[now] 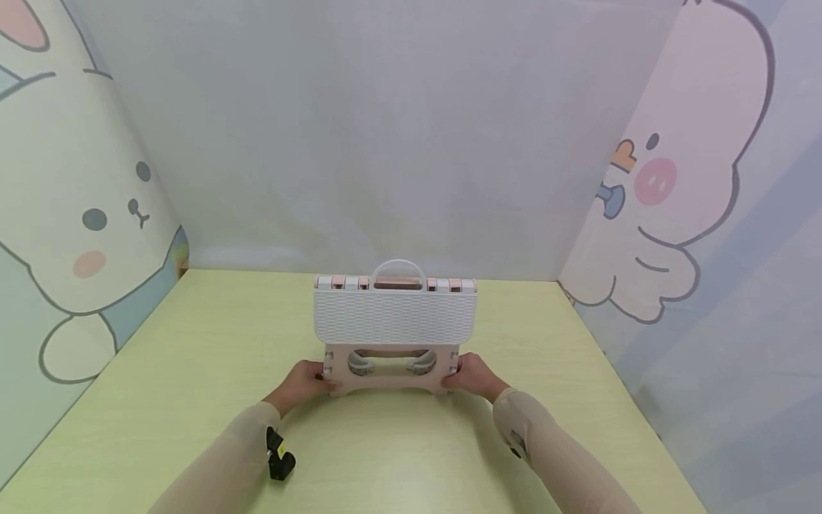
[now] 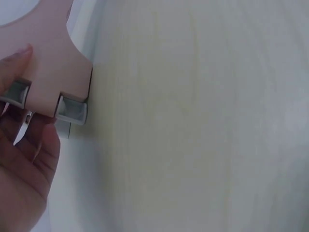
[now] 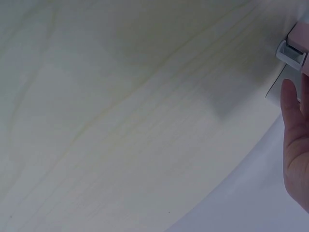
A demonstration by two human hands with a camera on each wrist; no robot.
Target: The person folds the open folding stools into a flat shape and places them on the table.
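A folding stool (image 1: 394, 316) in white and pink stands toward the far side of the table, its white woven-look panel facing me. A white carry handle (image 1: 399, 263) arches from its top edge. Below that panel shows a pink leg panel (image 1: 443, 360) with an oval opening. My left hand (image 1: 298, 385) grips the left side of this leg panel, thumb on the front face and fingers behind the hinge edge. On the opposite side my right hand (image 1: 477, 376) holds the panel, thumb in front. Grey hinge clips (image 2: 72, 110) line the pink edge in the left wrist view.
The pale yellow wooden table (image 1: 398, 457) reaches to a plain grey backdrop (image 1: 398, 143) behind the stool. Side walls carry a cartoon rabbit (image 1: 64, 171) and a cartoon pig (image 1: 700, 143). A black strap piece (image 1: 280, 460) hangs at my left wrist.
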